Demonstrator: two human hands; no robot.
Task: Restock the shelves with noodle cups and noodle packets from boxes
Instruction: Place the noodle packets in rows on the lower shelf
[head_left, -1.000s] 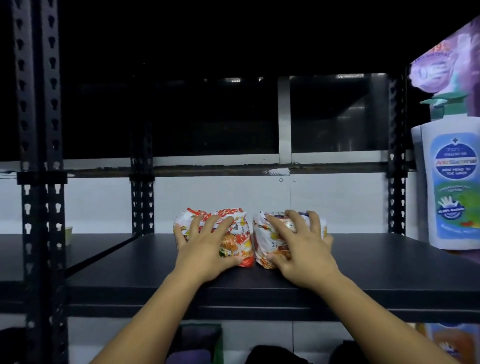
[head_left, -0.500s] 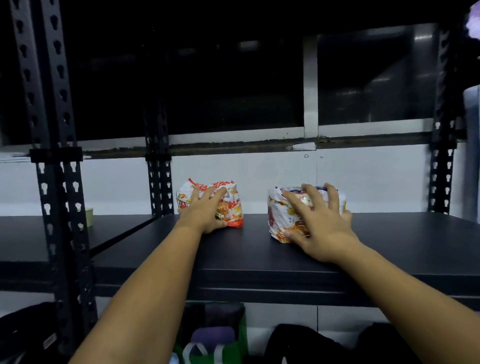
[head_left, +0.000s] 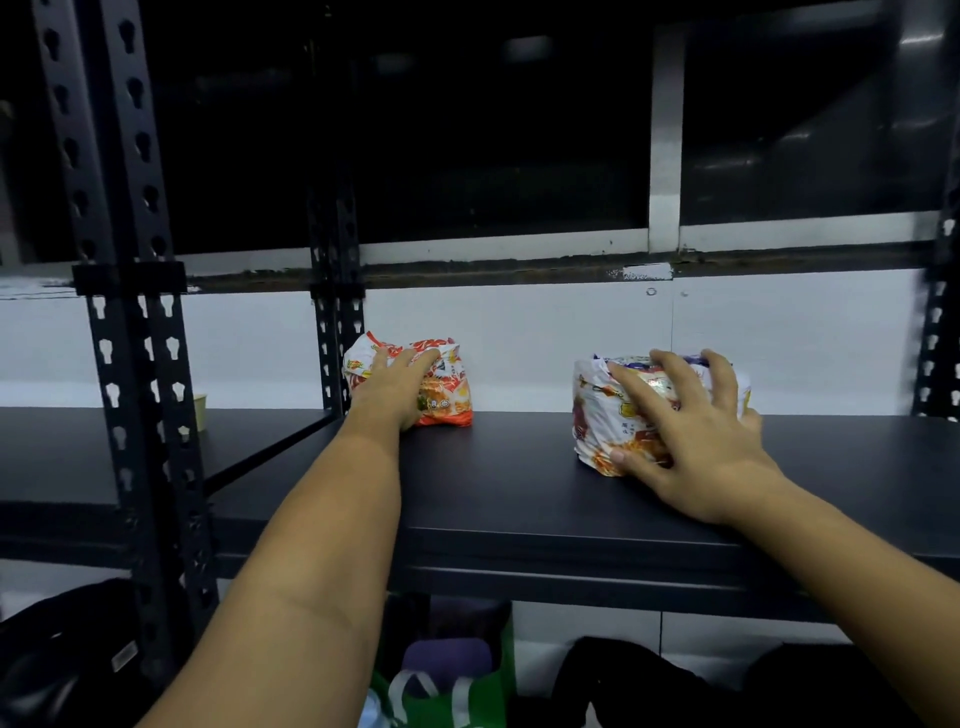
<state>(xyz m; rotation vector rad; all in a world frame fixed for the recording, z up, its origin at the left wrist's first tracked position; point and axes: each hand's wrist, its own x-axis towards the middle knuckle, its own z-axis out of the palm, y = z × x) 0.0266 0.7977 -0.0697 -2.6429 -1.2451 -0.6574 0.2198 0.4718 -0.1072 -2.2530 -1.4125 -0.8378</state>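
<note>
Slide evenly so neither tips: the left hand (head_left: 393, 387) presses the orange packet (head_left: 448, 396), grip flat; the right hand (head_left: 698, 447) clasps the white packet (head_left: 597, 415), grip spread.

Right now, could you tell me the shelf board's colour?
Matte black shelf board, best in head view.

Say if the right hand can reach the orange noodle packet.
Probably yes: only bare shelf lies between, though the right hand holds the white packet and the left hand covers the orange noodle packet.
</note>
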